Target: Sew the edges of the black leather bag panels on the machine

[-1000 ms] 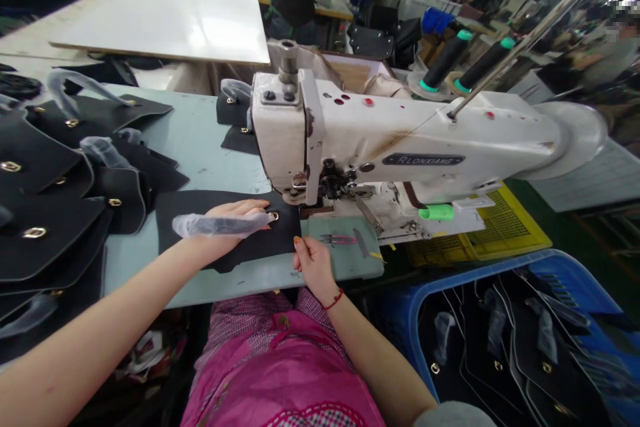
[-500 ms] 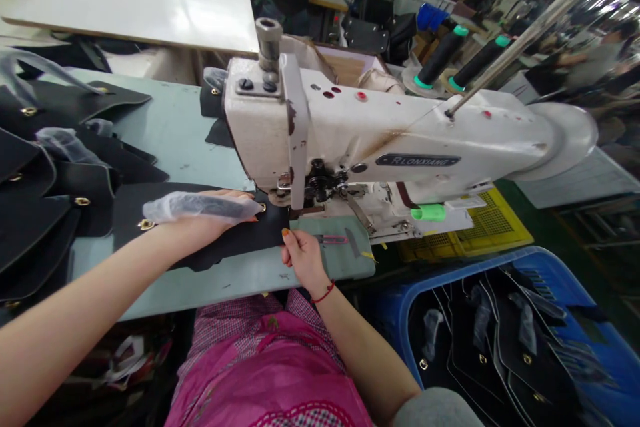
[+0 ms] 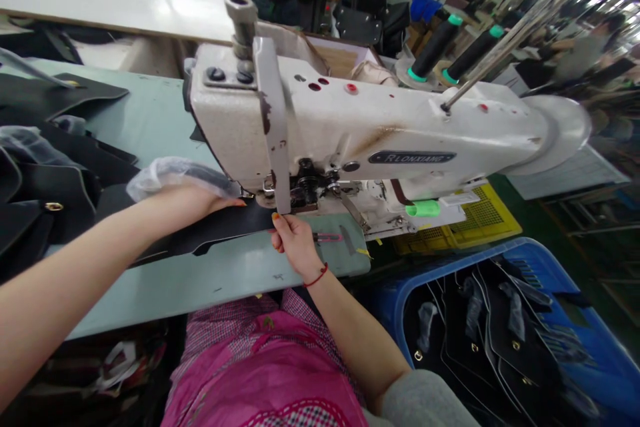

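Note:
A black leather-like bag panel (image 3: 220, 230) lies on the sewing machine's bed, its right end by the presser foot (image 3: 267, 200). My left hand (image 3: 193, 200) rests flat on it, reaching under a plastic-wrapped handle (image 3: 167, 170), with fingers stretched toward the machine head. The handle partly hides these fingers. My right hand (image 3: 295, 240) is closed at the panel's near right edge, thumb on top and fingers curled below. The white sewing machine (image 3: 320, 113) stands over the panel's right end and hides the needle area.
Several black bag pieces (image 3: 55, 187) are piled on the left of the pale green table (image 3: 240, 270). Pink-handled snips (image 3: 327, 237) lie right of my right hand. At lower right, a blue crate (image 3: 400, 307) holds more bag pieces. A yellow crate (image 3: 480, 220) sits behind it.
The view has shifted a little. The panel has moved further in under the machine head and its left part looks more tilted. Both hands stay on it.

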Available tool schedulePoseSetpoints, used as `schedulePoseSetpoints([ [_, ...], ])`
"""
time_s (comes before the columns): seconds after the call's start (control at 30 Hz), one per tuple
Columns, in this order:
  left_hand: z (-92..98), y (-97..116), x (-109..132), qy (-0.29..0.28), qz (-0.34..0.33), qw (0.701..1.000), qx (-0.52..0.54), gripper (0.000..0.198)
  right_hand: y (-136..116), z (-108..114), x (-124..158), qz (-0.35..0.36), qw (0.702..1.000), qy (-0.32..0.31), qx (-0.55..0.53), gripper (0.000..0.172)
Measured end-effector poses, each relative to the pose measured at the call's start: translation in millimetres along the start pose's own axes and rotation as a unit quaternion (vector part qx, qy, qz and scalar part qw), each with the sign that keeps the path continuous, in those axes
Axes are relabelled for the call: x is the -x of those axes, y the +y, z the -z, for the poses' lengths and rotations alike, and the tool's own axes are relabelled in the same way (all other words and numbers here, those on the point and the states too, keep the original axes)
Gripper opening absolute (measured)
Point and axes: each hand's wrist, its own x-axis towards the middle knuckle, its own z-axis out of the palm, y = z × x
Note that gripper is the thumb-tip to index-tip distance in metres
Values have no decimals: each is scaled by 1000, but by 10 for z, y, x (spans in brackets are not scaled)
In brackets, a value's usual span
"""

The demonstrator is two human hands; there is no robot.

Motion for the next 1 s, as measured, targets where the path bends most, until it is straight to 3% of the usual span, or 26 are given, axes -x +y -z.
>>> schedulePoseSetpoints([
  [0.13,-16,-132,-86,-39,-56,997,-26,72,-58,-33,-56,3,1000,12,10,54],
  [0.2,-63,-226,-106,-41,-41,997,-52,69,-80,-60,-77,-9,1000,22,17,53],
  [0.3,-78,-251,-35,-89,26,991,-97,60,-103,-99,-99,-25,998,39,41,54],
  [0.4,-13,13,237,-101,66,986,-112,47,-120,-118,-105,-25,996,52,65,57],
  [0.47,-28,337,508,-36,103,990,-92,41,-134,-117,-98,-20,996,53,69,56],
  [0.53,-167,686,768,54,150,987,27,37,-150,-111,-86,-15,996,54,72,56],
  [0.57,-284,837,867,60,154,975,149,36,-157,-107,-79,-13,996,55,74,56],
  [0.6,-420,958,932,48,177,943,278,34,-163,-104,-74,-10,995,57,77,55],
  [0.63,-564,1045,960,53,220,889,397,33,-168,-100,-70,-6,995,59,81,55],
  [0.7,-820,1113,905,54,293,752,587,33,-172,-94,-65,2,994,63,87,55],
  [0.77,-977,1074,746,65,318,637,699,40,-172,-88,-65,11,993,66,92,53],
  [0.8,-1014,1033,652,74,315,598,733,43,-171,-85,-66,16,993,68,97,52],
  [0.83,-1032,989,562,84,312,571,755,45,-170,-81,-66,22,992,70,104,52],
  [0.9,-1035,905,423,106,325,545,765,44,-168,-71,-66,32,989,71,127,51],
  [1.0,-1040,815,343,118,364,568,729,37,-169,-52,-56,47,984,72,156,50],
])
